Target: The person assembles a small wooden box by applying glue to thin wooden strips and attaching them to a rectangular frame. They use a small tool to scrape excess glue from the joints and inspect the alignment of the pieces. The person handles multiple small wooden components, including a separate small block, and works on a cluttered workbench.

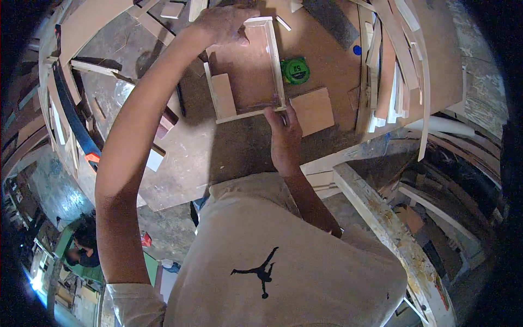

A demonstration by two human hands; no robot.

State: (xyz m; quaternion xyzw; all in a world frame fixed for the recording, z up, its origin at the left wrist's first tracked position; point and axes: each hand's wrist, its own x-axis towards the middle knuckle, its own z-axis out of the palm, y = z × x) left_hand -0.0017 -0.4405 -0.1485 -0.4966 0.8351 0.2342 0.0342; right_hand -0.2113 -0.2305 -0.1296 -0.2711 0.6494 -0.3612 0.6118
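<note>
A shallow rectangular wooden box with thin pale walls and a brown bottom lies on the worktable in front of me. My left hand reaches across to its far left corner, thumb over the inside and fingers beyond the far wall, closed on it. At the near right corner, my right hand pinches the wall between thumb and fingers. Inside the box, a small flat wooden piece rests along the left wall. Just right of the box sit a green tape measure and a rectangular wooden panel.
Wood strips are piled on the worktable at right. A hand saw lies at left among offcuts. A dark slim stick is left of the box, a blue round cap far right. Another person is at lower left.
</note>
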